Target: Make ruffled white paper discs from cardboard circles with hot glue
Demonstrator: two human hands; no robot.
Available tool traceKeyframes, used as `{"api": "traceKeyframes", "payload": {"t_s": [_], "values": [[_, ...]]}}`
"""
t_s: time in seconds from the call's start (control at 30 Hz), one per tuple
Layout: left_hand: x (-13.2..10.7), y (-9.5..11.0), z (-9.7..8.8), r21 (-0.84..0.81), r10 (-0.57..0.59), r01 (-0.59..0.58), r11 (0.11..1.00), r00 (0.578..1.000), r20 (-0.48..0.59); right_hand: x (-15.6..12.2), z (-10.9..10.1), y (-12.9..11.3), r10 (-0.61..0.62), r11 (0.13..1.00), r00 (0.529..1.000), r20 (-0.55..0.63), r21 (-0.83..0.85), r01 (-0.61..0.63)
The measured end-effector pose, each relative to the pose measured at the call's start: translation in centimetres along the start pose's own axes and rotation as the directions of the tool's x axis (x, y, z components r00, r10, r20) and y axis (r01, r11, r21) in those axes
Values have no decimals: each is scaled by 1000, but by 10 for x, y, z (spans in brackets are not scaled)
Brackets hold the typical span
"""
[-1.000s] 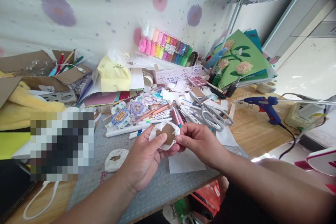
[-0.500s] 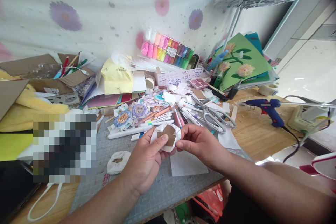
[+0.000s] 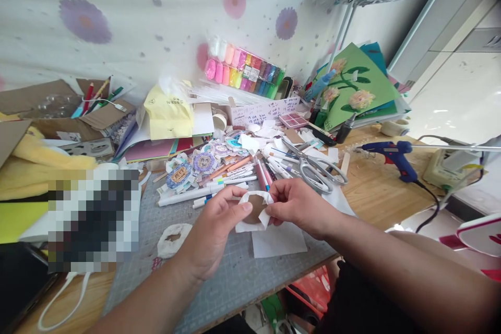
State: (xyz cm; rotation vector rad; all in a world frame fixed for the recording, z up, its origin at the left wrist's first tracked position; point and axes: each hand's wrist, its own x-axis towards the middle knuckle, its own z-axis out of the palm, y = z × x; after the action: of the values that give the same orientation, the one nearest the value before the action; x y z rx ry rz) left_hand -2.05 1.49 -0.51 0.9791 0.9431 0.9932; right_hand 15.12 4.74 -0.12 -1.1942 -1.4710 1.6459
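Observation:
Between my hands is a small brown cardboard disc (image 3: 256, 210) with white paper folded over its rim. My left hand (image 3: 219, 224) grips its left side, thumb lying on the cardboard face. My right hand (image 3: 295, 206) pinches the paper edge on the right, fingers closed together. Below, a sheet of white paper (image 3: 278, 242) lies on the grey cutting mat (image 3: 219, 287). A similar white-wrapped ring with a brown centre (image 3: 174, 240) rests on the mat, left of my left forearm.
Behind my hands lie several pens (image 3: 203, 197), decorated round badges (image 3: 180, 173), paper scraps and grey scissors (image 3: 317, 169). A blue glue gun (image 3: 393, 156) stands at the right with its cord. At the left are a cardboard box (image 3: 66, 109) and yellow plush cloth (image 3: 50, 167).
My right fingers have shifted on the right edge of the paper, and the folded rim shows differently around the cardboard. The whole view has moved slightly.

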Motion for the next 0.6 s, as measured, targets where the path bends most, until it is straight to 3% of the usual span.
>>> {"api": "traceKeyframes", "payload": {"t_s": [0.2, 0.37, 0.6], "values": [[3, -7, -7, 340, 110, -78, 937, 991, -75, 0, -1, 1, -55, 996, 998, -40, 75, 58], [3, -7, -5, 305, 140, -103, 947, 985, -100, -3, -2, 7, -80, 987, 996, 30, 144, 75], [-1, -10, -5, 357, 135, -84, 930, 984, -119, 0, -1, 11, -131, 986, 991, -37, -110, 126]]}}
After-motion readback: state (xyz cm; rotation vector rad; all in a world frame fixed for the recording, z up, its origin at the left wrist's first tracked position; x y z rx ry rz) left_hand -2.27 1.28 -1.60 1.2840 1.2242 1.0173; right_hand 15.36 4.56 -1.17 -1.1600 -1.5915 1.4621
